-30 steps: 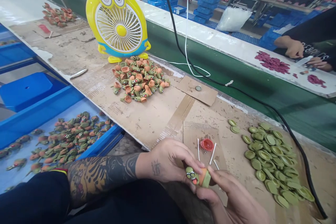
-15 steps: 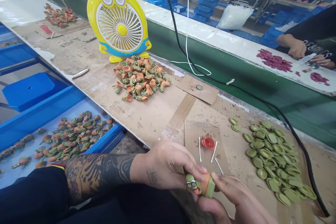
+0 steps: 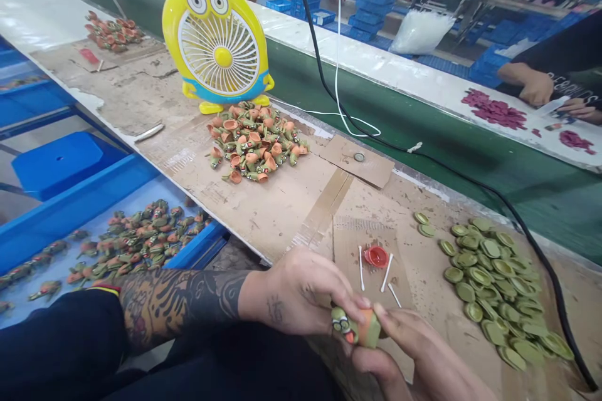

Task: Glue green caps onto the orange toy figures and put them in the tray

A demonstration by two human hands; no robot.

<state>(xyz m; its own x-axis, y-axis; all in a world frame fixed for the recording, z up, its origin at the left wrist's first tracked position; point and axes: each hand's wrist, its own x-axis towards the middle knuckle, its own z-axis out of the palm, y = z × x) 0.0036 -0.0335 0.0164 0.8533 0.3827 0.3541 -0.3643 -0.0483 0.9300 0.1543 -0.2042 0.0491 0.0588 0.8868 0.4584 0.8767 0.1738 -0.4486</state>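
Between my two hands is a small green-and-orange toy figure with white-rimmed eyes and a red spot at its mouth. My left hand grips its head end from the left, fingers over the top. On the right, my right hand pinches the flat green end between thumb and fingers. Just beyond, on a cardboard piece, sits a small red dish with cotton swabs around it. A pile of green oval caps lies to the right. More figures with hollow orange ends are heaped farther back.
A yellow fan stands behind the heap. A black cable runs along the right edge of the cardboard-covered table. At lower left, a blue tray holds many figures. Another person's hands work by purple pieces across the divider.
The view has shifted slightly, so the scene sits a little farther right and lower. Both hands keep hold of the figure, which is turned slightly.
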